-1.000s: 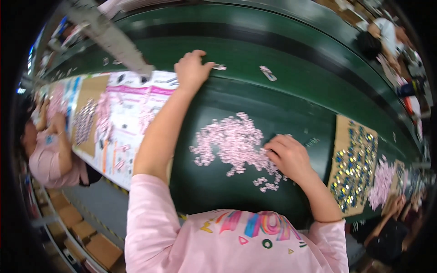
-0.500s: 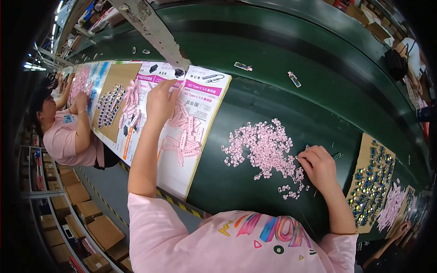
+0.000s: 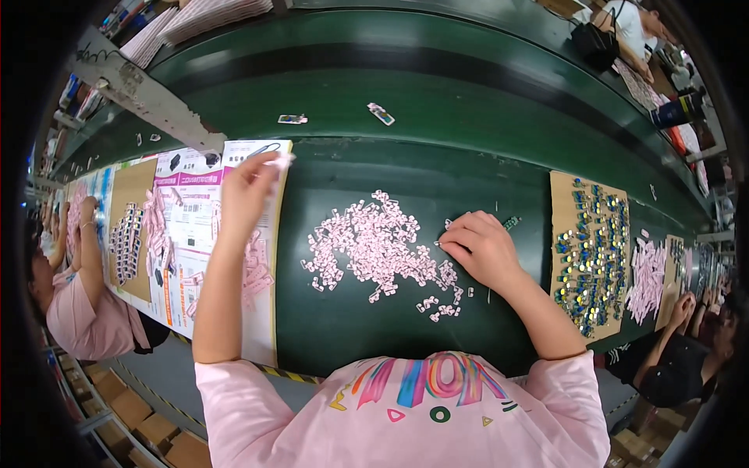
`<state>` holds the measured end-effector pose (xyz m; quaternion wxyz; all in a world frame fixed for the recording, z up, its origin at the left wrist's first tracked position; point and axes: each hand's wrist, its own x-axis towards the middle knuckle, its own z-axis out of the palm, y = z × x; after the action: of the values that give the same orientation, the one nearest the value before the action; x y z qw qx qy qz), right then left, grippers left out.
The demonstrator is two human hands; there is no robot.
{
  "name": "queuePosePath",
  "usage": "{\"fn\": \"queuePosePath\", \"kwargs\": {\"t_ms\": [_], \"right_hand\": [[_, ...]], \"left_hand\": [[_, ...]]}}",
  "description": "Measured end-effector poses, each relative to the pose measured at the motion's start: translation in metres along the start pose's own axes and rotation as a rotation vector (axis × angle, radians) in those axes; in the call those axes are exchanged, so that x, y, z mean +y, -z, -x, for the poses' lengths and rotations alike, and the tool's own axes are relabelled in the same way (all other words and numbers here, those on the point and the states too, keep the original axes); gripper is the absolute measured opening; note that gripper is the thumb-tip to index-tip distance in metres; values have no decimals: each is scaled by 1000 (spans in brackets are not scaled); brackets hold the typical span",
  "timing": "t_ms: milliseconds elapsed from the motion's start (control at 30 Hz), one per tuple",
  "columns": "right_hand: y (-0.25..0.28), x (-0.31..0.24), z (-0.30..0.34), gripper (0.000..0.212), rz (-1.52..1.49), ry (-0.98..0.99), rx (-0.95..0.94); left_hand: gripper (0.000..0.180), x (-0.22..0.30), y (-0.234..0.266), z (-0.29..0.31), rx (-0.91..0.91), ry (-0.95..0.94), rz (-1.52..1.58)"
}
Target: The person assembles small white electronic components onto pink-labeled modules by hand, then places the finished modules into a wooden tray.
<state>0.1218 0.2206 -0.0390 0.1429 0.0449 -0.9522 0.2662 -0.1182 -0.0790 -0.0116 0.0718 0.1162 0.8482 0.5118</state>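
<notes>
My left hand (image 3: 248,193) is raised over the right edge of a printed sheet (image 3: 234,175), its fingertips pinching a blurred pale pink plastic piece (image 3: 282,160). Under that forearm lies a pile of long pink plastic casings (image 3: 256,269), partly hidden. My right hand (image 3: 482,246) rests low over the green table, thumb and fingers drawn together at the right side of a heap of small pink plastic parts (image 3: 374,246). What those fingertips hold, if anything, is too small to make out. A small green circuit board (image 3: 511,223) lies just beyond the right hand.
A cardboard sheet (image 3: 558,257) with rows of circuit boards lies on the right, beside more pink casings (image 3: 646,281). Two assembled pieces, one of them a pink-edged one (image 3: 381,114), lie on the green belt (image 3: 452,101). A metal post (image 3: 148,93) stands at far left. Co-workers sit on both sides.
The view has swung to the right. My left hand has come away from the casing pile toward the sheet's right edge with a pink piece. My right hand stays beside the heap.
</notes>
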Motion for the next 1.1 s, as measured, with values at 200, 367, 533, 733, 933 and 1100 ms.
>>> {"fn": "queuePosePath", "kwargs": {"t_ms": [200, 367, 533, 733, 933, 1100], "right_hand": [[10, -24, -10, 10, -120, 46, 170], [21, -40, -12, 13, -27, 109, 254], [23, -39, -8, 15, 71, 176, 262], [18, -35, -6, 17, 99, 236, 286], [22, -35, -4, 19, 63, 217, 293], [45, -4, 11, 20, 104, 48, 268]], "left_hand": [[23, 53, -88, 79, -453, 202, 455], [22, 73, -108, 109, -554, 281, 592], [24, 78, -110, 117, -555, 225, 517], [30, 81, -107, 124, -504, 101, 332], [32, 77, -110, 125, -442, -24, 291], [33, 66, -104, 117, -426, 13, 249]]}}
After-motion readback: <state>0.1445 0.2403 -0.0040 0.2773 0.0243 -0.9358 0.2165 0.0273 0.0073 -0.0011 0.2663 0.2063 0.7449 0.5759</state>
